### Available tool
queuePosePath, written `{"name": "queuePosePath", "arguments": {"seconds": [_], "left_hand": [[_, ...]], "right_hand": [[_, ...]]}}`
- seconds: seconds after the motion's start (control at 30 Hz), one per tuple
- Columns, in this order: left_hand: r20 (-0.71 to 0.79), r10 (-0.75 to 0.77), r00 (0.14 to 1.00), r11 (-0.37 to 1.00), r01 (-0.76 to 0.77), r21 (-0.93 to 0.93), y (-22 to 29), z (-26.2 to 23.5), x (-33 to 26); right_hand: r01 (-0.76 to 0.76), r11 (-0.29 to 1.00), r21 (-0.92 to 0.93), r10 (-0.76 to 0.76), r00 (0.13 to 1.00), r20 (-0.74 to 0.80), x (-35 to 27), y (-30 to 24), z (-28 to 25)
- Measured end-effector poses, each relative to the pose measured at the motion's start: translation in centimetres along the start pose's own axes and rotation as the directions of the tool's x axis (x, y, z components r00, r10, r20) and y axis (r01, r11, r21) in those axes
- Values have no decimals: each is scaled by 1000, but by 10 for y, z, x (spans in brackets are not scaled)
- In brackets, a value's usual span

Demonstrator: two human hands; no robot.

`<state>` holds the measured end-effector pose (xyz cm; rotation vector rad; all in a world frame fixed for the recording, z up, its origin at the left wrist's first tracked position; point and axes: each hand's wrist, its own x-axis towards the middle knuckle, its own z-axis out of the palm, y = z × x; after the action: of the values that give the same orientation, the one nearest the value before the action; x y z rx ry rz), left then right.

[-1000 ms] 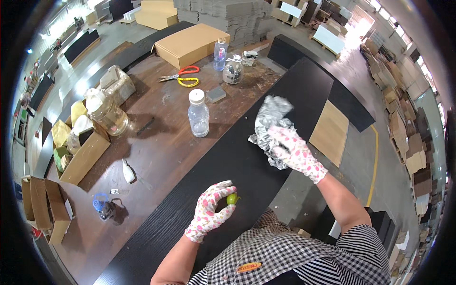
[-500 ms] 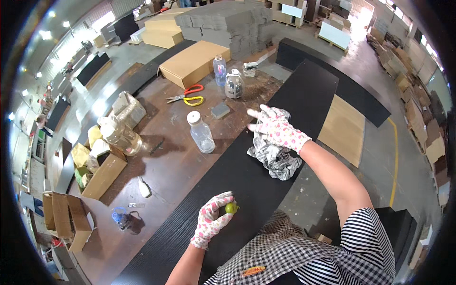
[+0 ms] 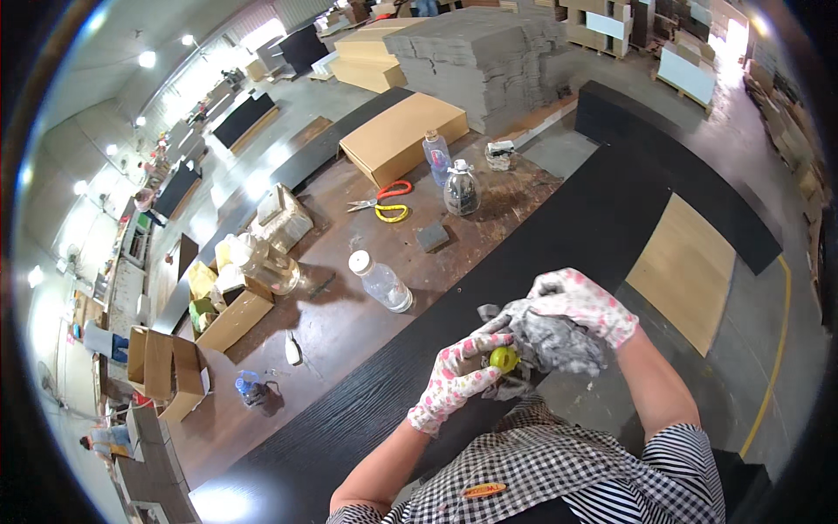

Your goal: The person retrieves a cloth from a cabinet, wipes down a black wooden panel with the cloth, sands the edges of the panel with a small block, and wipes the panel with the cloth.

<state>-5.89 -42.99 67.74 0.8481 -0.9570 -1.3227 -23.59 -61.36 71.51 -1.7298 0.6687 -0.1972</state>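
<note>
Both hands wear white gloves with a pink flower print. In my left hand (image 3: pixel 458 377) is a small round yellow-green object (image 3: pixel 504 358), pinched between thumb and fingers; its kind is hard to make out. My right hand (image 3: pixel 583 306) grips a crumpled grey rag (image 3: pixel 559 341), its fingers partly sunk in the cloth. The rag meets the left fingertips and hangs just behind the round object. Beneath both hands lies a long black wood-grained board (image 3: pixel 375 397), set slantwise across the brown table (image 3: pixel 340 327).
Past the board stand a white-capped clear bottle (image 3: pixel 381 281), a grey block (image 3: pixel 432 237), red-and-yellow scissors (image 3: pixel 384 203), two more bottles and a closed cardboard box (image 3: pixel 403 135). A large jug (image 3: pixel 264 264) and an open carton (image 3: pixel 236 319) sit leftward. A plain brown panel (image 3: pixel 683 272) lies right.
My right hand has drawn the rag nearer and down to my left hand. The left hand, with the round object, has moved right, and the hands now meet. The view has shifted.
</note>
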Motion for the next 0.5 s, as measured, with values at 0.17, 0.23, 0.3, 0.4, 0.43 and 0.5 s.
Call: {"name": "queuePosePath", "arguments": {"seconds": [0.17,0.23,0.3,0.4,0.43,0.5], "left_hand": [[-20,-64,998,984,60,-165,-20,15,20],[-43,-80,996,957,65,-282,-29,22,26],[-58,-133,989,944,108,-313,-31,23,26],[-127,-17,992,963,-18,-268,-30,23,26],[-157,-15,987,972,-23,-235,-25,21,25],[-207,24,978,990,-53,-134,-20,7,17]], "right_hand": [[307,772,556,-343,938,-42,-15,46,6],[177,637,750,-280,960,12,-13,59,15],[250,536,806,-258,958,-126,-8,59,21],[389,623,679,-117,904,-410,2,71,2],[373,337,864,-19,921,-390,7,76,-16],[252,558,791,153,905,-396,-1,67,-59]]}}
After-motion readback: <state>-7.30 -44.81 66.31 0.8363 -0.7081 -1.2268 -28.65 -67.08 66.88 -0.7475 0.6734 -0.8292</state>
